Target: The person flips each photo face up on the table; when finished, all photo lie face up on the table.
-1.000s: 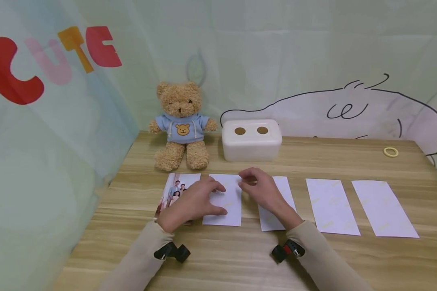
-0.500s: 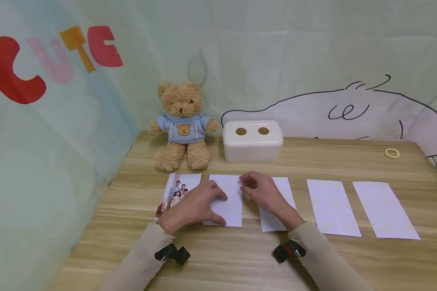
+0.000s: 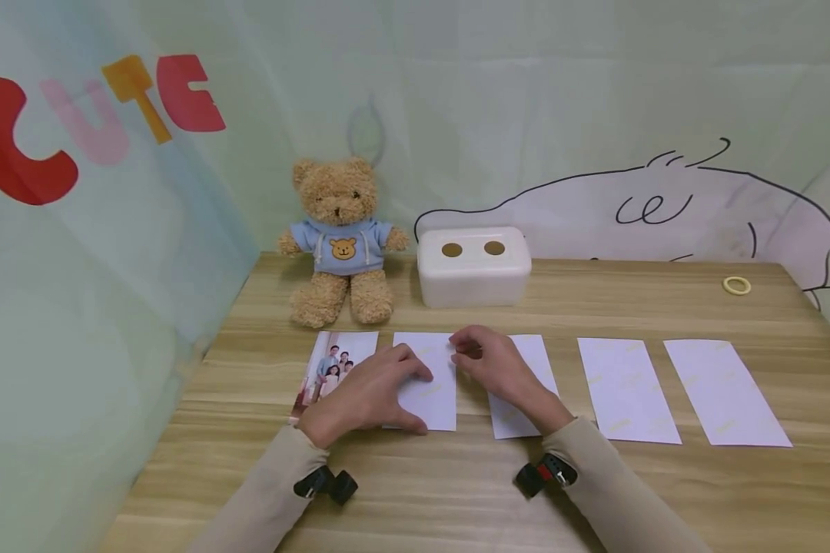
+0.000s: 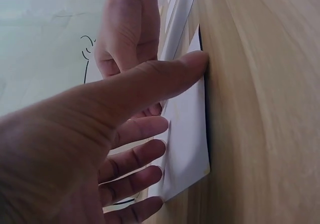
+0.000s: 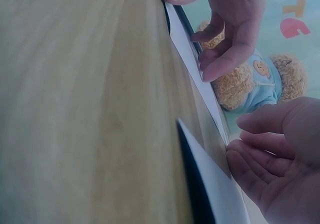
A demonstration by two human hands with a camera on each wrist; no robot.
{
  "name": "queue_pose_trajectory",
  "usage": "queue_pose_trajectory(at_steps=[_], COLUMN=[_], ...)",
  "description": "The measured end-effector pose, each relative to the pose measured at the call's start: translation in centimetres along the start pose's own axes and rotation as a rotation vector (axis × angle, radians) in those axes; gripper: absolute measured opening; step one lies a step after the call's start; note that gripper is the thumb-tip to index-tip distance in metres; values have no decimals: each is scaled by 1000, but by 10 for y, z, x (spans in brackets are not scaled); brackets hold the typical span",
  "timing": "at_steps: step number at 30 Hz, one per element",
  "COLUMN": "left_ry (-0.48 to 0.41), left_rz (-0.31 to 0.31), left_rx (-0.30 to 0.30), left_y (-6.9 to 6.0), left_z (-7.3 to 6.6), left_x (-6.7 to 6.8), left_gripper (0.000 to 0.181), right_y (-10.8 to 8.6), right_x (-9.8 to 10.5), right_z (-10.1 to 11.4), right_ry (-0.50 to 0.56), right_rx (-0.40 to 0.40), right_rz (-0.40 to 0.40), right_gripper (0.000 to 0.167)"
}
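A white card point(image 3: 437, 393) with faint yellow marks lies flat, second from the left in a row. My left hand point(image 3: 366, 395) reaches over it, fingertips on its surface and thumb at its near edge. In the left wrist view the fingers point(image 4: 140, 156) of that hand are spread, nearly straight. My right hand point(image 3: 498, 369) has its fingertips at the card's far right corner. The right wrist view shows a gap between its thumb and fingers point(image 5: 250, 166). Left of the card is a family photo point(image 3: 332, 369), partly hidden by the left hand and forearm.
Three more white cards stretch to the right, including a middle one point(image 3: 625, 392) and the rightmost point(image 3: 726, 392); the right forearm covers part of the nearest. Behind the row are a teddy bear point(image 3: 342, 246), a white box point(image 3: 473, 269) with two holes and a yellow ring point(image 3: 736, 286).
My left thumb has slid toward me to the card's near edge, its fingers shifting slightly nearer too. The right hand has barely moved. The cards lie as before; the head view shifts slightly.
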State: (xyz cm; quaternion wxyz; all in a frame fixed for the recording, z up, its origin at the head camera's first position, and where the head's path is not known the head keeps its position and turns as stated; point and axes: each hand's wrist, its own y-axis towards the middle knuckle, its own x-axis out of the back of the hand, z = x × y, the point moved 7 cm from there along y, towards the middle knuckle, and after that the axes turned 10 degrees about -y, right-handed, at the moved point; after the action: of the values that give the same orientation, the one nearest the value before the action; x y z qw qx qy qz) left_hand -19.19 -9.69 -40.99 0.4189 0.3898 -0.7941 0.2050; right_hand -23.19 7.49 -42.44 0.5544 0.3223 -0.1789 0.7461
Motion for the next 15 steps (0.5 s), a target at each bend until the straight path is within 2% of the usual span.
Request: queue_pose_trajectory(at_steps=[8,15], left_ry=[22,48], left_rz=[-14,9], left_rx=[-6,-39], left_y=[1,-1], left_z=[0,-3], left_x=[0,2], left_gripper=[59,65], right_y=[-1,0], right_x=[0,0], right_z=[0,0], right_ry=[3,-5], right_rx=[-1,0], right_rz=[-1,1], right_gripper=[21,20])
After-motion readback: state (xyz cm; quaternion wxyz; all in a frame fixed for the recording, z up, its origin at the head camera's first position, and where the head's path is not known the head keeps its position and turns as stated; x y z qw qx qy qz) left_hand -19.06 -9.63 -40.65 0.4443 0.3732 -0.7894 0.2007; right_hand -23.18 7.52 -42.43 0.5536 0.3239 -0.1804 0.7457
